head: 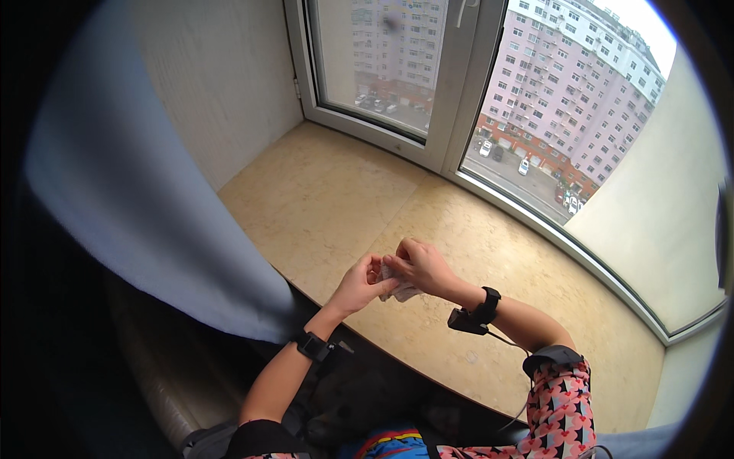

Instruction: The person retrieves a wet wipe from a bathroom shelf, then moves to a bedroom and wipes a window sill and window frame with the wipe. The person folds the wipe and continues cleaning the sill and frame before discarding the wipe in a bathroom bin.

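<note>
A crumpled, pale greyish cloth or wipe [403,291] is pinched between my two hands, above the beige marble-look windowsill [344,201]. My left hand [360,287] grips its left side, thumb pointing right. From the right, my right hand [423,265] holds the upper part with thumb and fingers, and the cloth hangs a little below the fingers. The two hands nearly touch. Part of the cloth is hidden behind the fingers. Both wrists wear black straps, and a small black box with a cable sits at the right wrist.
A blue-grey curtain [200,246] hangs at the left, reaching the sill's front edge. Behind the sill stands a window with a pale metal frame [450,115] and a handle [461,12]. Side walls bound the sill left and right. A dark area lies below its front edge.
</note>
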{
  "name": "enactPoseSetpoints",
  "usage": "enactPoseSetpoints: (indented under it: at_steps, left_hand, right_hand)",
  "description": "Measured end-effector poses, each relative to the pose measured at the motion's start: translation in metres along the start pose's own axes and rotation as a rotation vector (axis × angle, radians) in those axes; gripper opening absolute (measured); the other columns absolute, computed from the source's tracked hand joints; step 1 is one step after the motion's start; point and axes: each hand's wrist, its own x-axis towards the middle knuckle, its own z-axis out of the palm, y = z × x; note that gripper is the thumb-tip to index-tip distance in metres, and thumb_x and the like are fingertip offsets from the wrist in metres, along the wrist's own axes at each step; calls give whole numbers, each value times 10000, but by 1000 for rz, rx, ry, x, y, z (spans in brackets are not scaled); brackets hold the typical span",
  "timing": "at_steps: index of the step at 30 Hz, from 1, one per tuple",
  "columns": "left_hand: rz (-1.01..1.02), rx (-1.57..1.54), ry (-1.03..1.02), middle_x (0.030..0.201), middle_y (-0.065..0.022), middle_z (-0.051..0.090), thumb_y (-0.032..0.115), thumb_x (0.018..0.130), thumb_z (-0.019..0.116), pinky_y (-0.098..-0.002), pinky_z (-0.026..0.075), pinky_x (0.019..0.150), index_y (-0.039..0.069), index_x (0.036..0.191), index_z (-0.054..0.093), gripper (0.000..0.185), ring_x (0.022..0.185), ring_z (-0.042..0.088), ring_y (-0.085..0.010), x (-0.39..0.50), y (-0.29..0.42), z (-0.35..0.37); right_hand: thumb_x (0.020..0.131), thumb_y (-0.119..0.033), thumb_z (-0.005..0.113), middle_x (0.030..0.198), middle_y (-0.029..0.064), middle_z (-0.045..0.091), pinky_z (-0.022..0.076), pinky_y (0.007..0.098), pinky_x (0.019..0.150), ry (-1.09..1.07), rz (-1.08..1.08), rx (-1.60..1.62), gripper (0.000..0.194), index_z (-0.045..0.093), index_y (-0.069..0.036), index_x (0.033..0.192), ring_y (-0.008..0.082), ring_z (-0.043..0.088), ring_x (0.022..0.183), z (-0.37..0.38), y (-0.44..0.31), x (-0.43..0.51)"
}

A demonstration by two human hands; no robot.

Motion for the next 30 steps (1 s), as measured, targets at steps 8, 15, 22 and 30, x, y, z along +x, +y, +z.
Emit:
enactPoseSetpoints:
  at_steps: [8,15,22,30]
  left_hand:
    - [-103,104,61,1217,-110,555,90,960,599,-315,511,867,75,1319,404,409,1036,600,-146,-7,1,-28]
    - [-5,525,687,1410,-211,383,111,903,655,-417,467,975,97,1505,160,779,1240,502,-329,-76,3,-120]
    - [-118,827,977,1305,-177,497,65,862,639,-408,488,914,48,1310,438,492,1125,553,-317,-146,-3,-208]
    - [-228,1159,677,791,-156,615,178,795,755,-407,499,700,9,877,526,296,778,621,-326,-87,-48,-232]
  right_hand:
    - [896,-174,709,890,47,685,495,262,727,-456,54,493,277,650,-1,1104,117,622,820,-18,39,12]
    - [796,-104,723,1128,162,634,527,391,837,-93,-420,-128,258,687,-30,1040,343,630,968,2,46,20]
    - [811,-64,695,1054,150,656,537,404,781,-237,-371,-84,193,720,-53,1001,331,647,923,50,90,11]
    - [750,-50,712,866,103,622,541,385,673,-339,-307,-3,66,675,-56,804,303,646,763,51,65,-53]
